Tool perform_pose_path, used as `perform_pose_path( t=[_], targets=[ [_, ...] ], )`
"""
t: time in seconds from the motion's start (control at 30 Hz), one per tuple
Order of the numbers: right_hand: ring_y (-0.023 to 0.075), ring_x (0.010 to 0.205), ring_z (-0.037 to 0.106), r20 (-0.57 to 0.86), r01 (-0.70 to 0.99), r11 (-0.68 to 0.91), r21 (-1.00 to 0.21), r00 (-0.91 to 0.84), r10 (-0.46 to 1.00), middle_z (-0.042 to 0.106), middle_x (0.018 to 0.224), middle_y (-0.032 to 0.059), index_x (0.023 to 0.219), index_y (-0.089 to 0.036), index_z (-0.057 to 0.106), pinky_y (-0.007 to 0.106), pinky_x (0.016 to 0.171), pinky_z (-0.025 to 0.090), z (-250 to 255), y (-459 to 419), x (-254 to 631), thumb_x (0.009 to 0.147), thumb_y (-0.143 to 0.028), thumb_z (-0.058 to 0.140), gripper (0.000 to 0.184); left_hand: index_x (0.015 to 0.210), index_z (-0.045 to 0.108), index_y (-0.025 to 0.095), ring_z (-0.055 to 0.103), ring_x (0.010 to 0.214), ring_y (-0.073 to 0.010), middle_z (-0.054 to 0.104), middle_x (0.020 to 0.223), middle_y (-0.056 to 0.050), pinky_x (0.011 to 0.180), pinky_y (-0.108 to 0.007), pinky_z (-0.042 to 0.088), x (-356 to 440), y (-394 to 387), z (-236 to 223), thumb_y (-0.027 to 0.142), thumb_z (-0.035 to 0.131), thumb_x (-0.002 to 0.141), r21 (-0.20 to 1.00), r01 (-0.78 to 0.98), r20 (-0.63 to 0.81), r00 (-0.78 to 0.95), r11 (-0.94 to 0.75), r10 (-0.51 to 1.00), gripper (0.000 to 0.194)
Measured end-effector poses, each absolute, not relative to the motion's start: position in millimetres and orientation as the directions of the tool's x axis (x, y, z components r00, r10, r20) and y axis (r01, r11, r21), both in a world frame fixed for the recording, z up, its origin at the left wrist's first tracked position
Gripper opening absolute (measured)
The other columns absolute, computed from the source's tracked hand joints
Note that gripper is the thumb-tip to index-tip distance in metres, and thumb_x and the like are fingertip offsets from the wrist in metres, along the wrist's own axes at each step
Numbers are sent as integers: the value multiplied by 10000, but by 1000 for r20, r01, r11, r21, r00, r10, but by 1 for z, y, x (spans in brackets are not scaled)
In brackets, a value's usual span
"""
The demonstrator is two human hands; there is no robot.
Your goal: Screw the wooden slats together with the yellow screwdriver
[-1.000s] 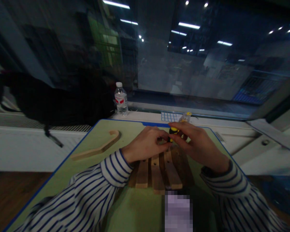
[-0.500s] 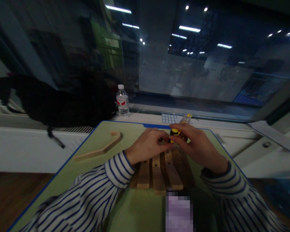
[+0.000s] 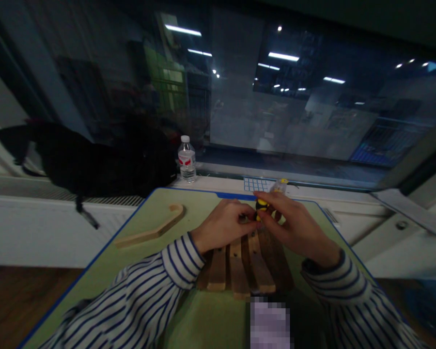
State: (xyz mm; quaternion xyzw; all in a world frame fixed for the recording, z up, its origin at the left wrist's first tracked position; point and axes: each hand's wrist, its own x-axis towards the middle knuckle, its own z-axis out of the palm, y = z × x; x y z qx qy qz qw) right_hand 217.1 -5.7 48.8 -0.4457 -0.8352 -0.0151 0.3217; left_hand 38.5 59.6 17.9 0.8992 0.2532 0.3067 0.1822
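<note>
My right hand [image 3: 294, 225] is closed round the yellow and black handle of a short screwdriver [image 3: 262, 205], held upright over the far end of a wooden piece. My left hand [image 3: 227, 223] is closed beside it, thumb and fingers pinched near the screwdriver's lower end; what they grip is hidden. Below both hands lie pale wooden slats [image 3: 241, 276] side by side, with small dark screws or holes in them. They rest on a darker brown wooden board [image 3: 281, 264]. The screwdriver's tip cannot be seen.
A curved wooden hook-shaped piece [image 3: 152, 234] lies at the left of the green table [image 3: 199, 320]. Behind, on the sill, are a water bottle [image 3: 187, 160], a black bag [image 3: 119, 160], a blue-gridded sheet [image 3: 256, 184] and a clear plastic packet [image 3: 279, 185]. A blurred-out purple thing [image 3: 269, 325] is in front.
The view has tilted up a little, so everything sits lower. My right fingers have shifted slightly on the screwdriver handle, showing more of it; my left hand stays beside it.
</note>
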Motion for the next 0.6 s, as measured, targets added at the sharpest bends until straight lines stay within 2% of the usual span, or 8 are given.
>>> perform_pose_path(
  t=[0.3, 0.6],
  targets=[
    [191, 897, 613, 553, 747, 597, -292, -377, 743, 640, 1056, 106, 1229, -180, 528, 349, 726, 531, 49, -5, 216, 889, -217, 486, 345, 841, 695, 170, 619, 749, -162, 703, 782, -28, 725, -283, 444, 39, 60, 17, 313, 627, 813, 484, 337, 475, 674, -808, 566, 160],
    [187, 862, 619, 575, 746, 610, -267, -385, 722, 647, 1022, 102, 1225, -190, 532, 363, 735, 530, 48, -4, 217, 896, -234, 488, 335, 832, 687, 165, 626, 773, -171, 708, 798, -32, 735, -289, 441, 38, 61, 17, 369, 643, 803, 488, 357, 467, 664, -796, 584, 211]
  ],
)
